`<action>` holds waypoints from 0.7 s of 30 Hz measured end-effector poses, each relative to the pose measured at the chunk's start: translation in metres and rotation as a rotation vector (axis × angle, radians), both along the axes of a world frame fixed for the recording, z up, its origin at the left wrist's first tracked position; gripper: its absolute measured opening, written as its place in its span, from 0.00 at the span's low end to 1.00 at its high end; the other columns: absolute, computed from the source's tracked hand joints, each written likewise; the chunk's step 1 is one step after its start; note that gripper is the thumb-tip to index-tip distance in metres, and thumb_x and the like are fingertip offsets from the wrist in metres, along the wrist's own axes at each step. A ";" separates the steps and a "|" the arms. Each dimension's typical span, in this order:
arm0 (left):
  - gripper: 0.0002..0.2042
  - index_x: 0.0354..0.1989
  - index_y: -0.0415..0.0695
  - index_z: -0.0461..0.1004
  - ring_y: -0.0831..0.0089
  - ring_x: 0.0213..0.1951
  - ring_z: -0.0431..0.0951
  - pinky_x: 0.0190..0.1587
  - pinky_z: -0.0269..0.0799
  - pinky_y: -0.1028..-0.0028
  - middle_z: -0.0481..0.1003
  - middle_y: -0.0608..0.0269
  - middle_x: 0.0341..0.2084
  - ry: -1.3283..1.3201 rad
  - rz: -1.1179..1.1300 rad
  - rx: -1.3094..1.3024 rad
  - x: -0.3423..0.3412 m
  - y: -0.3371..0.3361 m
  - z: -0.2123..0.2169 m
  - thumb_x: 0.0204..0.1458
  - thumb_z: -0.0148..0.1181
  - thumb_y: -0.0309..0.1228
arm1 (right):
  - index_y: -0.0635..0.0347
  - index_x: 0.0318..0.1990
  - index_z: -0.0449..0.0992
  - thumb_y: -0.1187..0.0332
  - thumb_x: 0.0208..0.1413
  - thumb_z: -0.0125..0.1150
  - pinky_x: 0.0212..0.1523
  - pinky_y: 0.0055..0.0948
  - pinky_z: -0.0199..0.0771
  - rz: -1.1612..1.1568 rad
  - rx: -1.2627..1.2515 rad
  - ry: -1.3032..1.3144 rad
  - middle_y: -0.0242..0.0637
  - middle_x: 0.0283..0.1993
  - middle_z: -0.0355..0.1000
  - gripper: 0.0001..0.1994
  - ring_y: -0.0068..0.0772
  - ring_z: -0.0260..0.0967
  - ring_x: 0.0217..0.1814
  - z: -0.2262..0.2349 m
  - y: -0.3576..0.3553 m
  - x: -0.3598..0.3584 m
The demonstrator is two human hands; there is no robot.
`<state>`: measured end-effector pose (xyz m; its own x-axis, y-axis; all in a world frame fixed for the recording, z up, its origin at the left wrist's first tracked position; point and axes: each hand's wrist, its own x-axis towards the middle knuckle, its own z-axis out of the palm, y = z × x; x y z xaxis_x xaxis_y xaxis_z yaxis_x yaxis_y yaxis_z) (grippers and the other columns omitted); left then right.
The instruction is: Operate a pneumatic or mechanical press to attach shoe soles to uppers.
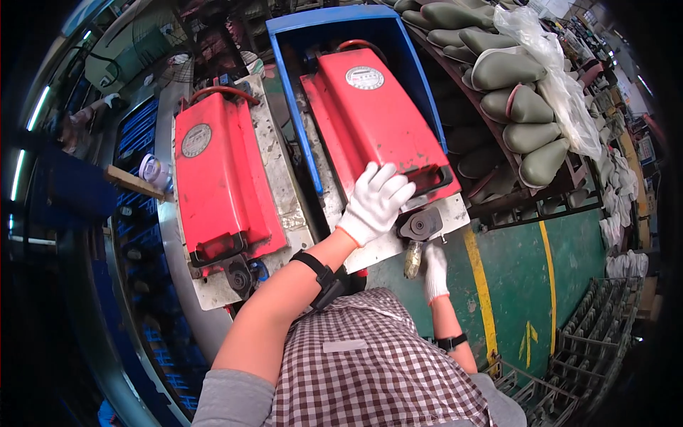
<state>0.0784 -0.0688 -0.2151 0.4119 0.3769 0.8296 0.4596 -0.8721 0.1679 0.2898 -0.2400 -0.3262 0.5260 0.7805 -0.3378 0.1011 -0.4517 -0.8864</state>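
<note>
Red mould lid (370,114), long axis pointing away, left hand (373,201) pressing

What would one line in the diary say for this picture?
left hand: gloved, flat on red mould cover | right hand: gloved, at brass-coloured handle, grip unclear | second red mould cover: untouched

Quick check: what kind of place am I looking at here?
Probably a shoe factory floor: red mould presses on a line, racks of grey shoe lasts, and a green floor with yellow lane lines.
</note>
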 end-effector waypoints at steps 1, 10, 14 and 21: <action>0.29 0.53 0.45 0.71 0.51 0.52 0.73 0.47 0.70 0.47 0.70 0.57 0.47 -0.002 0.005 0.005 0.000 -0.003 -0.012 0.35 0.63 0.25 | 0.56 0.52 0.75 0.46 0.68 0.58 0.35 0.35 0.74 -0.053 -0.074 0.516 0.34 0.46 0.76 0.22 0.29 0.72 0.40 0.005 -0.011 -0.002; 0.29 0.55 0.51 0.69 0.54 0.54 0.73 0.53 0.68 0.46 0.70 0.60 0.52 0.065 0.075 0.055 -0.003 -0.003 -0.049 0.38 0.63 0.27 | 0.46 0.44 0.78 0.39 0.67 0.52 0.18 0.24 0.56 -0.080 -0.064 1.265 0.24 0.22 0.69 0.21 0.21 0.60 0.18 0.040 -0.016 0.037; 0.30 0.56 0.52 0.68 0.54 0.56 0.72 0.55 0.67 0.45 0.70 0.61 0.52 0.114 0.049 0.011 -0.004 -0.002 -0.047 0.38 0.63 0.26 | 0.46 0.51 0.77 0.46 0.67 0.56 0.27 0.28 0.70 -0.439 0.343 1.023 0.22 0.29 0.73 0.17 0.24 0.71 0.28 0.059 0.030 0.055; 0.25 0.55 0.39 0.75 0.45 0.57 0.74 0.61 0.70 0.54 0.76 0.48 0.53 0.152 -0.159 -0.497 -0.052 -0.034 0.024 0.43 0.62 0.24 | 0.56 0.46 0.72 0.70 0.67 0.56 0.26 0.25 0.73 -0.342 0.528 0.186 0.33 0.31 0.75 0.04 0.24 0.72 0.24 0.060 0.028 0.007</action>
